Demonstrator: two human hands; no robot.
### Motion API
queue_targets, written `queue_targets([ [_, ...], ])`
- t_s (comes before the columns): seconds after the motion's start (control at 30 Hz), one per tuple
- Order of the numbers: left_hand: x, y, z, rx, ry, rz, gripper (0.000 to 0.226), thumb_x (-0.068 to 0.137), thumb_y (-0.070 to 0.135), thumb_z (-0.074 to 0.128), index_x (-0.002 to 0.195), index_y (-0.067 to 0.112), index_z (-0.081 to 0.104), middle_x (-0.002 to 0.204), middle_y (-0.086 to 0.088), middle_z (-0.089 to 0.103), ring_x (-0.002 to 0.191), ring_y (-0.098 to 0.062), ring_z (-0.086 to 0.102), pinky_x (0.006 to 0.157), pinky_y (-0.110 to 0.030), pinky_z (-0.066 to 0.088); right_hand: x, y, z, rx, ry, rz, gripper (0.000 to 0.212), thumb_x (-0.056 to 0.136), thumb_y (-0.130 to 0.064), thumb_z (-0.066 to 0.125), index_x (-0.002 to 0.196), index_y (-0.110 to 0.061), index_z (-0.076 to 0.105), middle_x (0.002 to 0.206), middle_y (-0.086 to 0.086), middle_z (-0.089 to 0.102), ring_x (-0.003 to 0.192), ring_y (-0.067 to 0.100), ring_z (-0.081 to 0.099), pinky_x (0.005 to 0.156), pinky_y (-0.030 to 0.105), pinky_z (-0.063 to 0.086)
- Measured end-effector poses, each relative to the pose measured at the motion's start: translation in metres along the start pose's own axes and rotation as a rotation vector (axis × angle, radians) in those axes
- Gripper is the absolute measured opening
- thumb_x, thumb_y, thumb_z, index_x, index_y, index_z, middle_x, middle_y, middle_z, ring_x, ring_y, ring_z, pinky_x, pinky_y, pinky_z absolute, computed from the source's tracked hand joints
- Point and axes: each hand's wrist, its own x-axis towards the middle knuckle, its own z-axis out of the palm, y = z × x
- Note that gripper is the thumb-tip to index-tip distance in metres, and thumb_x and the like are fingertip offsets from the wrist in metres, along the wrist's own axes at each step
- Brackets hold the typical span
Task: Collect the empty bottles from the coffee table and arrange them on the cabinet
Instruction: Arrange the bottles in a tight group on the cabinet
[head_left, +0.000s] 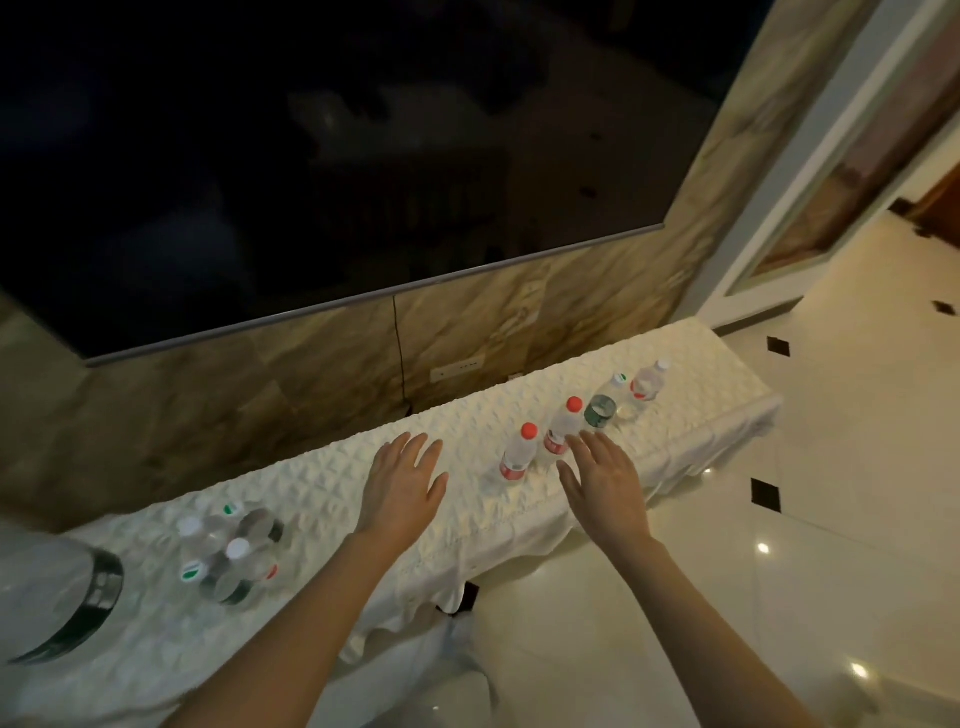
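- White quilted cloth covers the long cabinet (322, 483); four clear plastic bottles (563, 426) stand in a row far right, probably arranged.
- Left hand (402, 483) and right hand (605, 480) hover released, grip empty.
- A loose bottle cluster (228, 551) waits near left.

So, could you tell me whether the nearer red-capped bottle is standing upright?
Upright: the nearer red-capped bottle stands on its base, cap on top.
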Motion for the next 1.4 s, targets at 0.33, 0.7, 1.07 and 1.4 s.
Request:
queue_targets([
  [0.33, 0.114, 0.046, 0.017, 0.017, -0.039, -0.027, 0.053, 0.095, 0.05, 0.031, 0.142, 0.025, 0.034, 0.151, 0.0, 0.033, 0.14, -0.02, 0.023, 0.115, -0.036, 0.017, 0.094, 0.064, 0.008, 0.024, 0.029, -0.015, 0.045, 0.094, -0.034, 0.051, 0.134, -0.013, 0.049, 0.137, 0.012, 0.051, 0.13, 0.031, 0.044, 0.108, 0.041, 0.033],
  [0.7, 0.183, 0.081, 0.062, -0.027, -0.08, -0.192, 0.051, 0.096, 0.044, 0.037, 0.141, 0.02, 0.038, 0.148, -0.006, 0.038, 0.138, -0.024, 0.028, 0.113, -0.039, 0.022, 0.208, 0.132, 0.031, 0.026, -0.111, -0.232, 0.044, 0.096, -0.033, 0.046, 0.134, -0.011, 0.048, 0.14, 0.013, 0.048, 0.134, 0.03, 0.038, 0.111, 0.04, 0.031],
  [1.07, 0.186, 0.136, 0.123, -0.133, -0.156, -0.571, 0.062, 0.089, 0.052, 0.05, 0.14, 0.019, 0.039, 0.147, -0.005, 0.04, 0.136, -0.023, 0.033, 0.112, -0.039, 0.027, 0.288, 0.179, 0.078, 0.165, -0.378, -0.471, 0.053, 0.096, -0.038, 0.045, 0.143, -0.016, 0.034, 0.145, 0.006, 0.042, 0.138, 0.023, 0.03, 0.109, 0.037, 0.035],
  [1.4, 0.199, 0.14, 0.21, -0.425, -0.116, -0.657, 0.073, 0.073, 0.034, 0.078, 0.135, 0.012, 0.047, 0.138, -0.01, 0.05, 0.129, -0.026, 0.043, 0.106, -0.039, 0.037, 0.3, 0.182, 0.167, 0.341, -0.549, -0.417, 0.065, 0.086, -0.033, 0.065, 0.14, -0.012, 0.037, 0.141, 0.009, 0.046, 0.128, 0.025, 0.044, 0.102, 0.032, 0.038],
])
